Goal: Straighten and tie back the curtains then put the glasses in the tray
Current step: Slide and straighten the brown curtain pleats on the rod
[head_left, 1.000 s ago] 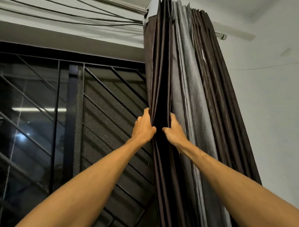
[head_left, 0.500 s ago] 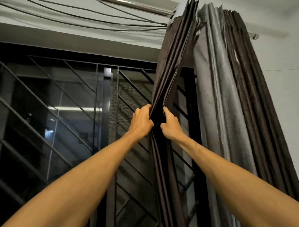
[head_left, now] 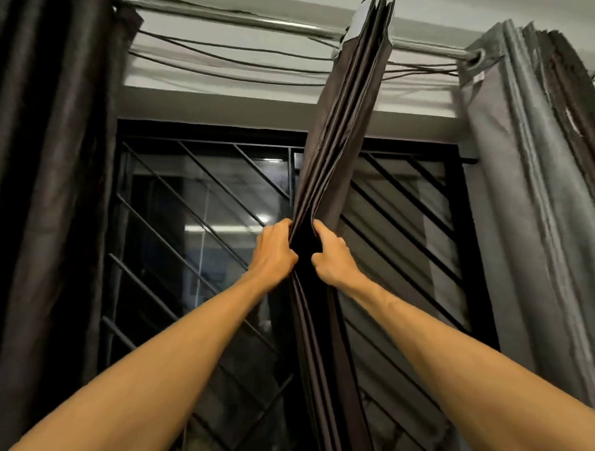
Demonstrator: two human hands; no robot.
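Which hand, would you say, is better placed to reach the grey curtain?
Right, likely: the right hand grips the panel on the side facing the grey curtain; the left hand is farther.

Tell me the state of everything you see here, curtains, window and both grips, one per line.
Middle curtain: folded into pleats, hanging from the rod, no tie visible.
Left grip: clutching the middle curtain's left side.
Right grip: clutching its right side.
Grey curtain: bunched at the right, no tie visible.
Left curtain: gathered at the left, hanging.
Window: mostly uncovered.
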